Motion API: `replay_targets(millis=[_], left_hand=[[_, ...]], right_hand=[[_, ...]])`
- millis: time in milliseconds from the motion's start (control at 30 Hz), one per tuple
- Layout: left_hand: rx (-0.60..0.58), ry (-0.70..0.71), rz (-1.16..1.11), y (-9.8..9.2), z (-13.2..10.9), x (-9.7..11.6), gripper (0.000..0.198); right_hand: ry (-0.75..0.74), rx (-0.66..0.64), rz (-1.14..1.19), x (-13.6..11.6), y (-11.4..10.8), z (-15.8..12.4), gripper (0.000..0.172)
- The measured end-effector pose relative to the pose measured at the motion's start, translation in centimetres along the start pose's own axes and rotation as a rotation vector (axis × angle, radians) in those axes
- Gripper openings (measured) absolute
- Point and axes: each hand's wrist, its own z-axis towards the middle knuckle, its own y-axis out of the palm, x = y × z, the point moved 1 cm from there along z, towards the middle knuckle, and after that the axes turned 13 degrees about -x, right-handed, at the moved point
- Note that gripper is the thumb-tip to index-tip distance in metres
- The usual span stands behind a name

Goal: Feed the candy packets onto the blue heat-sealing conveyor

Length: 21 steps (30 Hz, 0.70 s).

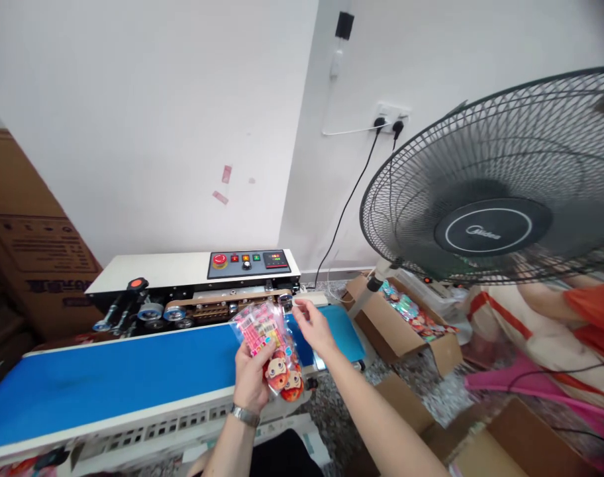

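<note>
Packets [277, 354], left hand [252, 379] holding; right hand [312, 326] near

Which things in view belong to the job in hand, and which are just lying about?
Likely in the job:
- printed packets, in the left hand
- blue belt
- machine behind it

Likely just about:
- fan
- brown box at far left
</note>
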Motion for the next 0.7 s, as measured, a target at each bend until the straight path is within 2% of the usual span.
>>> replay_targets(millis=[100, 167, 267, 400, 633, 700], left_hand=[[-0.060, 0.014, 0.026, 0.1, 0.0, -0.2, 0.050], [-0.103, 0.013, 0.035, 0.2, -0.1, -0.3, 0.051], [-0.132, 0.004, 0.017, 0.5, -0.1, -0.4, 0.049], [-0.076, 0.054, 0.030, 0.5, 0.0, -0.7, 0.050], [-0.017, 0.142, 0.148, 0.4, 0.3, -1.0, 0.047], [-0.009, 0.142, 0.190, 0.4, 0.2, -0.7, 0.046]], right_hand=[[-0.102, -0.207, 0.169, -1.6, 0.5, -1.6, 0.024], [-0.121, -0.258, 0.159, -2.2, 0.6, -2.3, 0.020], [-0.119, -0.173, 0.097, -2.3, 0.4, -2.8, 0.025], [-0.116, -0.065, 0.079, -2.0, 0.2, -3.0, 0.032], [-0.141, -0.116, 0.184, -1.9, 0.2, -3.5, 0.022], [-0.122, -0.170, 0.219, -2.0, -0.3, -3.7, 0.022]])
